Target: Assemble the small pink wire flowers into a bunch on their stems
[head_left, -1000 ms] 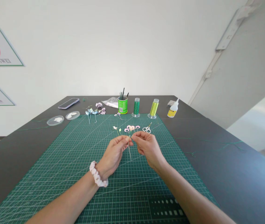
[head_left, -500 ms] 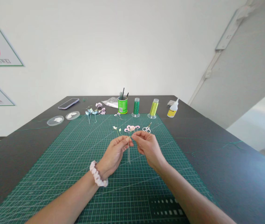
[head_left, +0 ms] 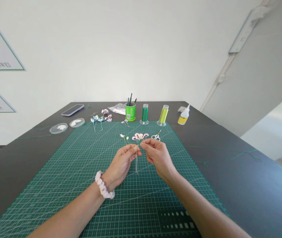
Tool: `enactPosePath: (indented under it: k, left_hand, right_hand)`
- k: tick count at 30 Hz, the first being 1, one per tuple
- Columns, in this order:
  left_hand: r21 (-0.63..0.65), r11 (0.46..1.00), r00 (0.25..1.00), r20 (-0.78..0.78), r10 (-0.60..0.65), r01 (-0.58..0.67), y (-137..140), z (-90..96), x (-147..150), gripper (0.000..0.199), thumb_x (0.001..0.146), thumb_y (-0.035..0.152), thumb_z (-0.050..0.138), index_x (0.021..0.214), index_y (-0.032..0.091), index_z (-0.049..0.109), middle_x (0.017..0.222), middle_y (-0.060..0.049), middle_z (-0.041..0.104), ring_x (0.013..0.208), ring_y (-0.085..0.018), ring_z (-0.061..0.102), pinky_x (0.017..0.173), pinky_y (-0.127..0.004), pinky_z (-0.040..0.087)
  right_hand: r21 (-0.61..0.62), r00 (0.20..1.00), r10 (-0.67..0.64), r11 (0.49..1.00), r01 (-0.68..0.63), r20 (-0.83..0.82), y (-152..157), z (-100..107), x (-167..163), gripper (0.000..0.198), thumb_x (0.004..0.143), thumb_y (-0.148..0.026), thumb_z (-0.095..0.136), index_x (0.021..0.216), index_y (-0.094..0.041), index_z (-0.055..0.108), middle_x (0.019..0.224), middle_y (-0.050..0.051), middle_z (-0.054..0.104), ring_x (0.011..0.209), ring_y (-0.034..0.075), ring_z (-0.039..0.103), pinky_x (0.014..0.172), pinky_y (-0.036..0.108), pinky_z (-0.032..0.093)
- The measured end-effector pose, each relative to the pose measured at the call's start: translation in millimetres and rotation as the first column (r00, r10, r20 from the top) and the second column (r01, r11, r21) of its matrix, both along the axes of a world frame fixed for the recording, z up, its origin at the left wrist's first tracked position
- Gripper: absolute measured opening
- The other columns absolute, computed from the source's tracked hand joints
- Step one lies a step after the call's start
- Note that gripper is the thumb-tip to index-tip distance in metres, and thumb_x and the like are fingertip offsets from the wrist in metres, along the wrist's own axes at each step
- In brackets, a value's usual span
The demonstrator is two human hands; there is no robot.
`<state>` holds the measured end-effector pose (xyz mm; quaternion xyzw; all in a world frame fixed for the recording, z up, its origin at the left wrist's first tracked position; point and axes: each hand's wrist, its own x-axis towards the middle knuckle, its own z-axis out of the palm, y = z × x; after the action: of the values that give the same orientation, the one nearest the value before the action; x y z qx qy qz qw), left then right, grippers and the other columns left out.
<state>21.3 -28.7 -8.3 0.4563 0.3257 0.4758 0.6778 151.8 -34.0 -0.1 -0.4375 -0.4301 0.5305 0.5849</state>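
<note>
Pink flower spray [head_left: 140, 136] is held up over the green cutting mat [head_left: 68, 165], its blossoms just beyond the fingertips. Its stems are pinched between the thumb and fingers of the left hand [head_left: 123, 161], and pale stem ends [head_left: 137, 166] are seen hanging below that grip. The thumb and forefinger of the right hand [head_left: 158, 157] are pressed together just beside the stems; whether a fine thread is gripped there cannot be told. The step in hand is judged to be close finger work at the point where the stems are gathered. For the next move, a steady left pinch seems to be called for, so that the stems are not spread while the right fingers are worked beside them. A white bud [head_left: 122, 136] and a green leaf [head_left: 127, 138] are seen left of the blossoms; whether they are joined to the spray or laid on the mat is unclear. Farther off, a green thread spool [head_left: 144, 114] is stood near the mat's far edge on the dark bench [head_left: 212, 178]. Near the bottom, a dark stencil plate [head_left: 170, 220] is partly hidden by the right forearm, and both forearms are cut off by the view's lower edge.
</note>
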Motion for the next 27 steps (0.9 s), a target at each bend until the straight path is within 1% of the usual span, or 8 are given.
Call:
enactPosePath:
  k: [9, 13, 27]
  left_hand:
    - [0.004, 0.999, 0.999, 0.008, -0.036, 0.036, -0.2, -0.5, 0.3, 0.022, 0.077, 0.035, 0.069, 0.065, 0.017, 0.064, 0.066, 0.000, 0.057, 0.071, -0.015, 0.047, 0.077, -0.030, 0.036]
    - [0.006, 0.999, 0.999, 0.005, -0.034, 0.034, -0.1, -0.9, -0.3, 0.022, 0.078, 0.035, 0.068, 0.065, 0.017, 0.064, 0.067, 0.000, 0.058, 0.071, -0.015, 0.046, 0.077, -0.030, 0.035]
    - [0.019, 0.999, 0.999, 0.032, -0.042, 0.042, 0.3, -0.9, 0.4, 0.024, 0.078, 0.036, 0.070, 0.065, 0.017, 0.064, 0.069, -0.001, 0.059, 0.073, -0.015, 0.048, 0.079, -0.030, 0.037]
  right_hand:
    - [-0.007, 1.000, 0.006, 1.000, -0.006, 0.007, -0.3, 1.6, -0.1, 0.024, 0.065, -0.037, 0.072, 0.064, -0.016, 0.061, 0.045, -0.008, 0.047, 0.034, 0.004, 0.027, 0.033, 0.020, 0.020]
    - [-0.006, 1.000, 0.009, 1.000, -0.009, 0.008, 0.0, 1.5, 0.2, 0.024, 0.066, -0.038, 0.072, 0.063, -0.017, 0.061, 0.043, -0.008, 0.044, 0.034, 0.004, 0.026, 0.033, 0.021, 0.019]
    - [-0.007, 1.000, 0.011, 1.000, -0.011, 0.006, -1.0, 3.2, -0.5, 0.025, 0.064, -0.039, 0.073, 0.063, -0.017, 0.061, 0.043, -0.008, 0.044, 0.035, 0.004, 0.025, 0.033, 0.020, 0.019]
